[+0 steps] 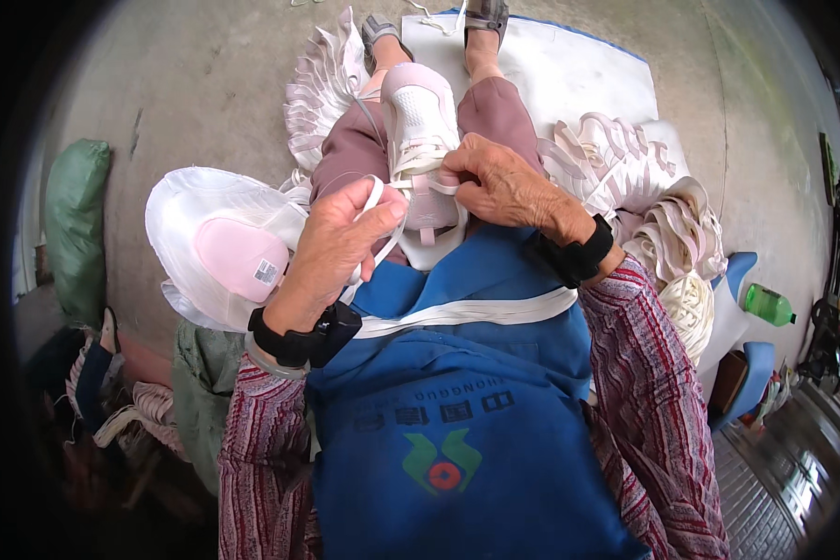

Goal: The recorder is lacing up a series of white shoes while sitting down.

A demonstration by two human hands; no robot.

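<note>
Containers: a filled green sack (77, 229) stands upright at the left; its contents are not visible. A second, grey-green sack (205, 397) lies below it, partly behind the left sleeve; what it holds cannot be determined. A green bottle (768, 305) lies on its side at the right; its fill level cannot be read.

Position of workpiece: the white-and-pink shoe upper (420, 126) is located between the thighs, just beyond the blue apron (476, 401). Its rounded toe points away from the person. Its long axis runs from the lap outward, close to vertical in the view; the tongue's pink pull tab (427, 235) is at the near end.

Hands: the left hand (336, 238) grips a white lace (375, 198) between thumb and fingers, with a loop standing above the grip. The right hand (509, 191) pinches lace at the right edge of the upper, fingers curled.

Limits of view: the left hand covers part of the lace run, so its full path cannot be traced. Objects in the lower left corner are dark and indistinct. The lens rim cuts off the items at the far right.
</note>
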